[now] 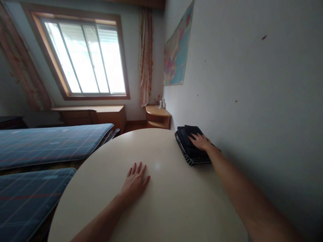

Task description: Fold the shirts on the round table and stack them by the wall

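My left hand (136, 180) lies flat on the pale round table (161, 208), its fingers spread and nothing in them. At the table's far right, a stack of folded dark cloth (188, 144) rests close to the wall. The lowest layer shows a black and white striped edge. My right hand (200, 141) is laid on top of this stack with the fingers stretched out, touching the upper dark piece. Part of the stack is hidden under that hand and forearm.
Two blue plaid mattresses (50, 144) lie left of the table. A wooden desk (111, 116) stands beneath the window, and a small corner shelf (158, 114) holds little items. The white wall (252, 74) with a map (178, 50) bounds the right side.
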{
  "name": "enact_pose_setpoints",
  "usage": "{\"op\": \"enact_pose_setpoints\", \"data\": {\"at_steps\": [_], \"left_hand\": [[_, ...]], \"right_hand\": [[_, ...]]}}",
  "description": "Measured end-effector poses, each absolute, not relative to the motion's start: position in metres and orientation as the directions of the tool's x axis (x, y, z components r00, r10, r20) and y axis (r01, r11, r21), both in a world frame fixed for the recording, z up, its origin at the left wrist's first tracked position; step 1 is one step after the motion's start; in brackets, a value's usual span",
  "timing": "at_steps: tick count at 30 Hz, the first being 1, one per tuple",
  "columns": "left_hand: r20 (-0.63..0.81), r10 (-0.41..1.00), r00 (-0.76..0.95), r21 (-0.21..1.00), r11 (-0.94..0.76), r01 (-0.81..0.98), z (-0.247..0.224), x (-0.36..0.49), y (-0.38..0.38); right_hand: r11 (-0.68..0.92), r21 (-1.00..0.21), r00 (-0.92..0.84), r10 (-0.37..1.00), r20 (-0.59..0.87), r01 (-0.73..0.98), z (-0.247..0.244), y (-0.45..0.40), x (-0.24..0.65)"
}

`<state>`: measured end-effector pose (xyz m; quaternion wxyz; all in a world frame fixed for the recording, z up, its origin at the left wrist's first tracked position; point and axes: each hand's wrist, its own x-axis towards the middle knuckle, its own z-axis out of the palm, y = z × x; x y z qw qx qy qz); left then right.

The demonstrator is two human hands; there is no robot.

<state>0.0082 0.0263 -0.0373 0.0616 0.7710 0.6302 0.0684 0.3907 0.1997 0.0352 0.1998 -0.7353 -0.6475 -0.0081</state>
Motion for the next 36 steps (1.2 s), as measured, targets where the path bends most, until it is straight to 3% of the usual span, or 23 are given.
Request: {"op": "enact_pose_setpoints", "data": {"at_steps": [4,9,11,13,16,19,21,24,29,36], "left_hand": [[0.077,0.98,0.181,0.203,-0.193,0.96,-0.037,0.007,0.026],[0.176,0.961,0.213,0.223,-0.249,0.942,-0.036,0.009,0.029],[0.214,0.948,0.234,0.232,-0.283,0.931,-0.037,0.01,0.031],[0.244,0.936,0.253,0.24,-0.311,0.92,-0.038,0.011,0.031],[0.231,0.932,0.278,0.239,-0.331,0.913,-0.041,0.009,0.03],[0.116,0.938,0.325,0.209,-0.343,0.916,-0.039,0.008,0.03],[0.01,0.937,0.349,0.192,-0.344,0.919,-0.035,0.011,0.031],[-0.078,0.942,0.326,0.193,-0.306,0.932,-0.03,0.021,0.034],[0.083,0.951,0.297,0.201,-0.308,0.93,-0.038,0.032,0.038],[0.065,0.933,0.355,0.219,-0.36,0.907,-0.047,0.022,0.039]], "right_hand": [[-0.06,-0.249,0.135,0.946,0.294,0.967,0.036,0.184,0.384],[0.181,-0.281,0.042,0.771,0.636,0.942,0.058,0.151,0.342],[0.309,-0.258,-0.056,0.731,0.68,0.915,0.052,0.13,0.312],[0.383,-0.229,-0.167,0.763,0.625,0.895,0.032,0.107,0.282],[0.389,-0.231,-0.272,0.869,0.413,0.892,-0.007,0.073,0.249],[0.311,-0.297,-0.286,0.95,0.125,0.903,-0.033,0.053,0.239],[0.291,-0.312,-0.292,0.955,0.044,0.904,-0.038,0.047,0.242],[0.305,-0.308,-0.305,0.951,0.049,0.901,-0.035,0.047,0.248],[0.309,-0.307,-0.315,0.949,0.032,0.9,-0.032,0.047,0.251],[0.314,-0.316,-0.324,0.946,0.021,0.895,-0.029,0.044,0.251]]}}
